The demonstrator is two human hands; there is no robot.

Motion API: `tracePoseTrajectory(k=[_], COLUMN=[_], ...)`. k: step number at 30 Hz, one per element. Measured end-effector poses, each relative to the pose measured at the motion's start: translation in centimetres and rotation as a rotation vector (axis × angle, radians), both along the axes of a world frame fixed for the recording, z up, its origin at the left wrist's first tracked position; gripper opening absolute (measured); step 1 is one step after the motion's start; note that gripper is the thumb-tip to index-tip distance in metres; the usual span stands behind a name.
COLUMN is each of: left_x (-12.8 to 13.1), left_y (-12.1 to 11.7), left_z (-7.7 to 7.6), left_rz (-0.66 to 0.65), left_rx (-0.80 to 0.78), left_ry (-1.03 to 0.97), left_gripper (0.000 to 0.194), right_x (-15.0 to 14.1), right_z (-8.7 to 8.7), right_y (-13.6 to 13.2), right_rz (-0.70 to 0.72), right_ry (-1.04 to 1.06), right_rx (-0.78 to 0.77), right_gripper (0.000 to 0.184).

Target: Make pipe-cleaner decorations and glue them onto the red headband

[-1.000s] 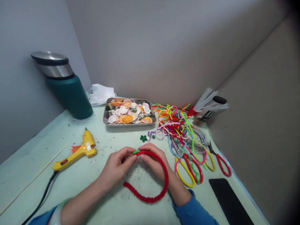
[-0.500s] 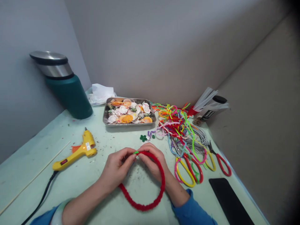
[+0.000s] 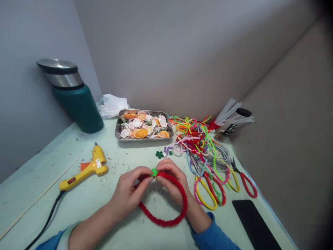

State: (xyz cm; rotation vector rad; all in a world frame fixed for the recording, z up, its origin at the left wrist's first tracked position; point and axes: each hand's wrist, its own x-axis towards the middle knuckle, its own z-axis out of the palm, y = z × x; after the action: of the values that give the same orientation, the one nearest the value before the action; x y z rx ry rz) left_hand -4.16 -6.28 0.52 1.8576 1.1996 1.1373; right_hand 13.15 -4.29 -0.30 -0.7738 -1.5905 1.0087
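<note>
A red fuzzy hoop, like a headband covered in pipe cleaner, hangs between my hands over the table. A small bright green piece sits at its top, between my fingertips. On its left side, my left hand pinches the hoop with thumb and index finger. My right hand pinches the hoop just right of the green piece, its other fingers curled behind. Part of the hoop's left side is hidden by my left hand. Beyond my fingers lies a dark green pipe-cleaner flower.
A yellow glue gun and a thin stick lie left; a teal bottle stands behind. Farther back is a metal tray of shells. Right are tangled pipe cleaners, scissors, red-handled cutters and a black flat object.
The hoop has shifted slightly right and its lower edge has risen. More of the green piece shows between my fingertips. Both hands keep their pinch.
</note>
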Motion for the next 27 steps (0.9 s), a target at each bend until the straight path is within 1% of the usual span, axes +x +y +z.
tracePoseTrajectory(k=[4,6,7,9,11,13,14,16,17,20,22,24,27], left_x=[-0.1,-0.1,-0.1,-0.1,-0.1,-0.1,-0.1,-0.1,0.0,0.0,0.1,0.1,0.1], left_y=[0.0,0.0,0.0,0.0,0.0,0.1,0.2,0.3,0.4,0.5,0.5,0.5,0.5], left_z=[0.1,0.1,0.1,0.0,-0.1,-0.2,-0.3,-0.4,-0.5,-0.6,-0.6,-0.6,-0.6], left_rz=[-0.003,0.004,0.007,0.009,0.014,0.021,0.026,0.034,0.038,0.037,0.03,0.023,0.017], left_rx=[0.06,0.046,0.029,-0.022,-0.074,-0.111,-0.124,-0.139,-0.142,-0.141,-0.136,-0.127,-0.11], left_ry=[0.035,0.037,0.032,0.016,0.002,0.001,0.006,0.021,0.028,0.038,0.038,0.044,0.076], left_gripper=[0.008,0.007,0.007,0.007,0.008,0.01,0.011,0.012,0.012,0.013,0.013,0.013,0.013], right_x=[-0.1,0.0,0.1,0.4,0.9,1.3,1.5,1.6,1.5,1.3,1.1,1.0,1.0], right_z=[-0.1,-0.6,-0.9,-1.4,-1.6,-1.5,-1.4,-1.0,-0.8,-0.1,0.3,0.5,0.5], right_y=[0.0,0.1,0.3,0.6,1.0,1.3,1.4,1.3,1.2,0.8,0.6,0.6,0.6], right_rz=[0.013,0.01,0.01,0.023,0.052,0.1,0.128,0.155,0.14,0.019,-0.026,-0.022,0.004], right_ry=[0.018,0.033,0.046,0.079,0.109,0.141,0.149,0.121,0.081,-0.084,-0.178,-0.238,-0.262], right_rx=[-0.005,-0.066,-0.123,-0.29,-0.459,-0.544,-0.556,-0.525,-0.481,-0.268,-0.125,-0.02,0.072], right_gripper=[0.01,0.013,0.014,0.015,0.023,0.033,0.036,0.032,0.028,0.022,0.019,0.018,0.017])
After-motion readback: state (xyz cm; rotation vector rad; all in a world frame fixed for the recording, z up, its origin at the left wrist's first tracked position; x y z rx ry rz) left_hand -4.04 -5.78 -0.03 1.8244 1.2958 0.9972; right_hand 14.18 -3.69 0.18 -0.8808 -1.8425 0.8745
